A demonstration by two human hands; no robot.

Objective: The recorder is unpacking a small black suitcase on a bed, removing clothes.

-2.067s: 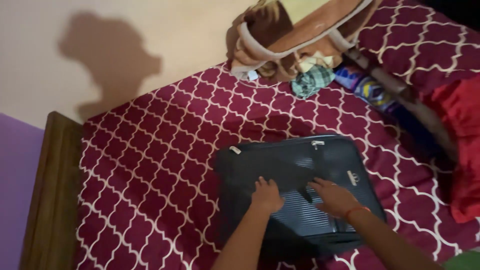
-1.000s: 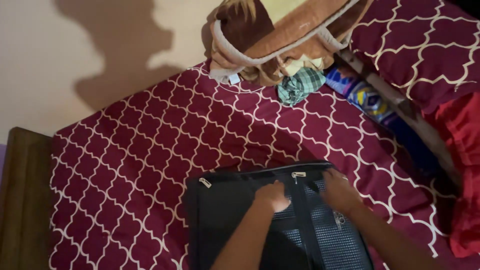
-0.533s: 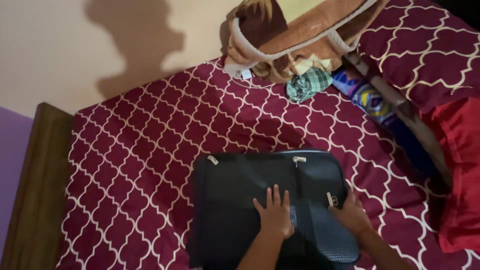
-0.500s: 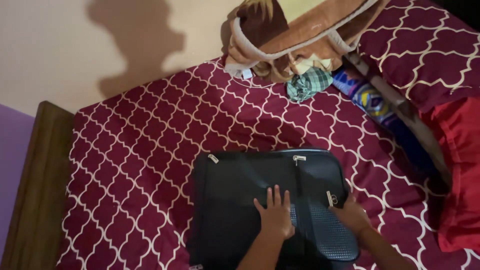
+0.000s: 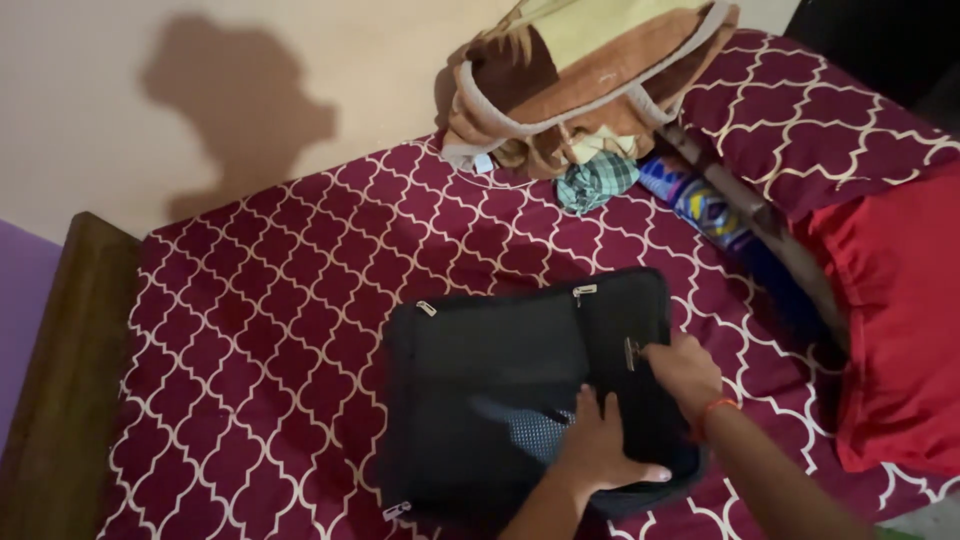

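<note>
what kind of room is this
Most likely a bedroom: a bed with a maroon patterned sheet and wooden frame, a folded brown blanket against the wall, and a red pillow.

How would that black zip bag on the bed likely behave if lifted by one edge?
The black bag lies flat on the patterned bedsheet under the left hand, so it probably sags rather than holding shape. It looks thin, perhaps light. Its fabric and mesh suggest little slipping.

My only cam is head-worn, looking steeply down from above the bed [image 5: 300,330], fairly close; wall [image 5: 200,80] at frame top, my forearms entering from bottom edge.
</note>
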